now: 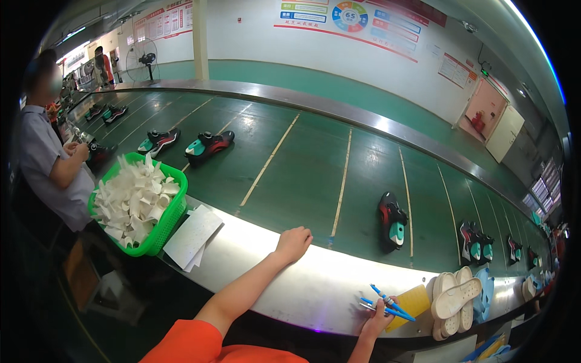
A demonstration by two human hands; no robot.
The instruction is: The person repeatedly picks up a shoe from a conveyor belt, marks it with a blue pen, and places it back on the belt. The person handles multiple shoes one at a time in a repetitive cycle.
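My left hand (295, 244) rests on the metal ledge (242, 260) beside the green conveyor belt (296, 175). Its fingers are curled in, and nothing shows in them. Farther right, my right hand (379, 317) is closed around slim blue pen-like sticks (387, 302), some with silver parts; their exact kind is hard to make out. Just beside that hand, a yellow sheet (413, 302) lies on the ledge. The closest shoe on the belt, a black, red and teal one (393, 222), sits ahead and to the right of my left hand.
On the left, a green basket (172, 212) holds off-white curled pieces, with white papers (193, 238) beside it. Cream soles (455, 298) are stacked at right, next to blue pieces (484, 293). More shoes (209, 145) sit along the belt. A person (51, 139) stands at far left.
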